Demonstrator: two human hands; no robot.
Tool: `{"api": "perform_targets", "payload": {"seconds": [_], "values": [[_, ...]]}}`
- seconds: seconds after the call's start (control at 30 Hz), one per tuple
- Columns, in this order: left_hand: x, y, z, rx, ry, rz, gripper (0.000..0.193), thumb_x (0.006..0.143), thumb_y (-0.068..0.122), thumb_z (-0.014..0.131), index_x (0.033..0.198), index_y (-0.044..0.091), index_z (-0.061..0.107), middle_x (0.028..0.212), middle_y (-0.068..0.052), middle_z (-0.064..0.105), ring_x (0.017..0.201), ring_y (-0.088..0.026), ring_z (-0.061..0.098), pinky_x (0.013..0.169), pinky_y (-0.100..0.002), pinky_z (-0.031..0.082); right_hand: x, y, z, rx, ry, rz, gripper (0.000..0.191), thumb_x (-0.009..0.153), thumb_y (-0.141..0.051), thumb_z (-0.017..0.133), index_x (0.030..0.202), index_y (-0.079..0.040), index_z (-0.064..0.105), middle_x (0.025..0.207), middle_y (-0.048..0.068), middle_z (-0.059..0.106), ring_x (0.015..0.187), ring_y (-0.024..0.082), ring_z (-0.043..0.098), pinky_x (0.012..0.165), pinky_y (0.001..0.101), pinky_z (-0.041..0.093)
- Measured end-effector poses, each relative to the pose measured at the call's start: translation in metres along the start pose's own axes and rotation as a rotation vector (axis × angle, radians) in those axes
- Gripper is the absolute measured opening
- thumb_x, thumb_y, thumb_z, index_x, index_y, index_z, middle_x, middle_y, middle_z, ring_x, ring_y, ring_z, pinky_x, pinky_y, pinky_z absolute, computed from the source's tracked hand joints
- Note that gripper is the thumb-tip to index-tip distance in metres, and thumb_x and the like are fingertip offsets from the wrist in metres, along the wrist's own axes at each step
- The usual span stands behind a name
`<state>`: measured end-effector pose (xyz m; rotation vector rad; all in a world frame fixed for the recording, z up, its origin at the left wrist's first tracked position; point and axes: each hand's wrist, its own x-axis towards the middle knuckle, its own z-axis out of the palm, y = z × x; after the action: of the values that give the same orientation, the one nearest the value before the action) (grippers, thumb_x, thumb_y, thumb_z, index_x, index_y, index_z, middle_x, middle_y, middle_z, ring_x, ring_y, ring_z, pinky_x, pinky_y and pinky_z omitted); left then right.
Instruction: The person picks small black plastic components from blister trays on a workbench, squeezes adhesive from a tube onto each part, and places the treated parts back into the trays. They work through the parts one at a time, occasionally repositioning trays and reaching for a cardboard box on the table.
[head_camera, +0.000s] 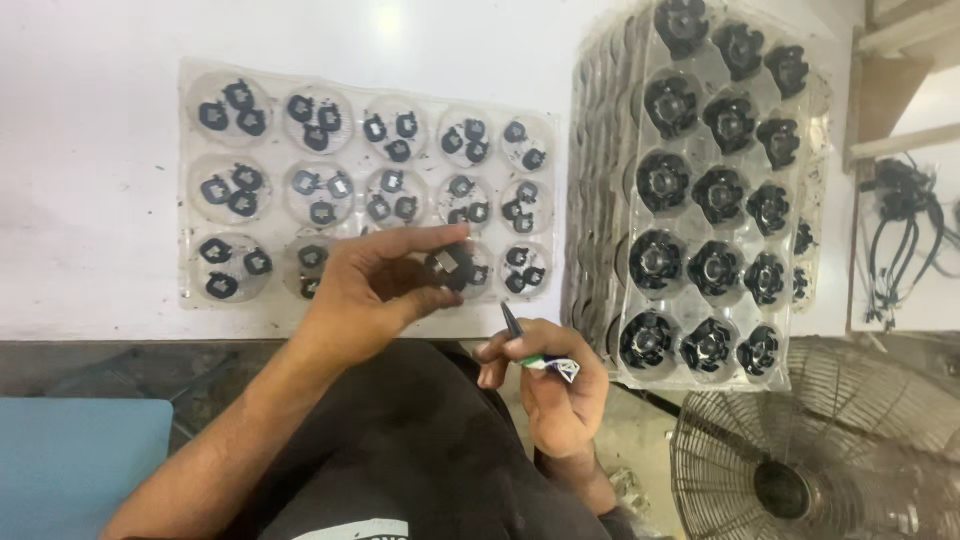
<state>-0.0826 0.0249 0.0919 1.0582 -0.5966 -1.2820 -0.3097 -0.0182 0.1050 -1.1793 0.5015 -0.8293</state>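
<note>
Lower centre of the frame: the right hand (560, 385) is clenched around a slim pen-like tool (513, 322), tip pointing up-left. Just above and left, the left hand (375, 290) pinches a small black part (450, 265) between thumb and fingers, over the near edge of the white bench (90, 200). Beyond it lies a clear blister tray (365, 85) with small black parts in round pockets. At right, a stack of trays (715, 190) carries larger black parts. Lower right: a wire fan guard (830, 450).
</note>
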Motion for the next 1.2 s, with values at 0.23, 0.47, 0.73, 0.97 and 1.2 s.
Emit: {"api": "perform_targets", "payload": {"seconds": [0.23, 0.47, 0.73, 0.97, 1.2], "values": [[-0.046, 0.038, -0.017, 0.239, 0.050, 0.246, 0.049, 0.073, -0.009, 0.087, 0.118, 0.005, 0.074, 0.116, -0.007, 0.068, 0.084, -0.011, 0.071, 0.070, -0.025, 0.063, -0.009, 0.008, 0.045, -0.035, -0.005, 0.034, 0.017, 0.107, -0.013, 0.058, 0.108, 0.003, 0.058, 0.090, 0.026, 0.068, 0.073, 0.026, 0.065, 0.067, 0.0383, 0.059], [-0.071, 0.047, -0.043, 0.037, -0.036, 0.123, 0.049, 0.080, -0.018, 0.069, 0.123, 0.004, 0.073, 0.116, -0.007, 0.069, 0.094, -0.013, 0.077, 0.084, -0.026, 0.067, -0.013, 0.018, 0.081, -0.102, -0.071, -0.022, 0.014, 0.109, -0.013, 0.058, 0.105, 0.000, 0.057, 0.082, 0.017, 0.063, 0.070, 0.021, 0.061, 0.065, 0.0345, 0.057], [-0.088, 0.048, -0.064, 0.030, -0.076, 0.046, 0.050, 0.081, -0.014, 0.071, 0.127, 0.003, 0.070, 0.108, -0.007, 0.075, 0.091, -0.011, 0.075, 0.081, -0.025, 0.064, -0.011, 0.023, 0.109, -0.246, -0.098, -0.113, 0.023, 0.109, -0.020, 0.061, 0.101, 0.002, 0.061, 0.081, 0.010, 0.059, 0.064, 0.017, 0.058, 0.059, 0.0328, 0.055], [-0.093, 0.045, -0.075, -0.037, -0.083, 0.070, 0.049, 0.082, -0.013, 0.072, 0.129, 0.001, 0.069, 0.106, -0.007, 0.076, 0.090, -0.009, 0.074, 0.080, -0.025, 0.064, -0.014, 0.031, 0.126, -0.249, -0.076, -0.144, 0.020, 0.108, -0.015, 0.061, 0.100, 0.003, 0.060, 0.083, 0.011, 0.057, 0.063, 0.016, 0.056, 0.056, 0.0321, 0.055], [-0.095, 0.041, -0.082, -0.007, -0.040, 0.084, 0.048, 0.081, -0.011, 0.074, 0.127, 0.002, 0.070, 0.107, -0.007, 0.077, 0.085, -0.009, 0.074, 0.076, -0.024, 0.064, -0.015, 0.035, 0.131, -0.291, -0.087, -0.139, 0.017, 0.107, -0.012, 0.060, 0.100, 0.003, 0.061, 0.079, 0.010, 0.057, 0.062, 0.016, 0.057, 0.057, 0.0299, 0.052]]}}
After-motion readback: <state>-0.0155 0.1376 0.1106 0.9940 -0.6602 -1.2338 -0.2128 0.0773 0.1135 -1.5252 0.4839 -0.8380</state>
